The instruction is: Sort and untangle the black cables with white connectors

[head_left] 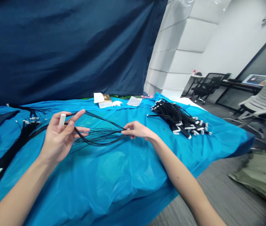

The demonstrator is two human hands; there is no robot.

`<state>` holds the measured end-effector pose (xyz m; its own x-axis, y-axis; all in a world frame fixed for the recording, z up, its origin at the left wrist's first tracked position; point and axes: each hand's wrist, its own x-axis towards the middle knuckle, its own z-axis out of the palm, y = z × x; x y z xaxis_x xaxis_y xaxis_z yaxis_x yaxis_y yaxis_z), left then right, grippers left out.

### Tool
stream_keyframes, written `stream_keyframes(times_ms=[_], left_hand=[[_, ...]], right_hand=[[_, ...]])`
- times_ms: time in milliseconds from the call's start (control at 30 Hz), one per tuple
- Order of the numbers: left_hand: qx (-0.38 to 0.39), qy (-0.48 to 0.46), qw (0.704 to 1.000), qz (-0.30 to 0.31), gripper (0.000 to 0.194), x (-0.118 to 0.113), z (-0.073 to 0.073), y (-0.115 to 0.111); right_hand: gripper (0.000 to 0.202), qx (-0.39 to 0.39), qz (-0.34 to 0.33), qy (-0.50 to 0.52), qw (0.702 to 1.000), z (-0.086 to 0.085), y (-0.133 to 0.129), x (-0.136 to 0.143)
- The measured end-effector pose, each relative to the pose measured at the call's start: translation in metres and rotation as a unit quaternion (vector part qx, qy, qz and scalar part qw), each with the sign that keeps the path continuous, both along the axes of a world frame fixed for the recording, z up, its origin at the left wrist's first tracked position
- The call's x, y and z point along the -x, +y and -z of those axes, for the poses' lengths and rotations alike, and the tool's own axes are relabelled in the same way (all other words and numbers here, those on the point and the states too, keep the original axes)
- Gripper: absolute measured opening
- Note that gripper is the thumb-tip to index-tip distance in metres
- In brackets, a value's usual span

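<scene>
My left hand, palm up, holds a black cable bundle by its white connector, with the thumb pressed on it and the other fingers partly spread. From there thin black wires loop across to the right. My right hand pinches the wires where they come together, above the blue sheet. Further left on the sheet lies a long black cable bundle with white connectors, close to my left hand.
A heap of black cables with white connectors lies on the right of the sheet. Behind stand a small open box and a clear bag. White boxes are stacked beside a dark blue curtain. Chairs stand at right.
</scene>
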<state>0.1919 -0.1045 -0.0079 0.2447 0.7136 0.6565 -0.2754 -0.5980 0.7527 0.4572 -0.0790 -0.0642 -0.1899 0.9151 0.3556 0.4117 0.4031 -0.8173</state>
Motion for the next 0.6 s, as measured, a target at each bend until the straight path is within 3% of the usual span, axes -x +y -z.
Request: stream_keyframes(times_ms=[167,300,433,533,600], left_hand=[[0.046,-0.067,0.996,0.03,0.034,0.006,-0.008,-0.007],[0.15,-0.115,0.982,-0.003,0.047,0.011,-0.016,-0.008],[0.245,-0.095,0.965,-0.011,0.038,0.012,-0.018,-0.007],[0.211,-0.058,0.976,-0.013,0.008,0.013,-0.014,-0.004],[0.153,-0.03,0.988,-0.016,0.025,0.013,-0.009,-0.002]], right_hand=[[0.04,-0.116,0.056,0.146,0.981,-0.005,0.001,0.003],[0.041,-0.193,0.074,0.229,0.951,-0.011,-0.003,0.006],[0.043,-0.221,0.07,0.316,0.92,-0.015,-0.007,0.009],[0.045,-0.233,0.06,0.379,0.894,-0.017,-0.008,0.011],[0.046,-0.218,0.047,0.421,0.879,-0.017,-0.007,0.012]])
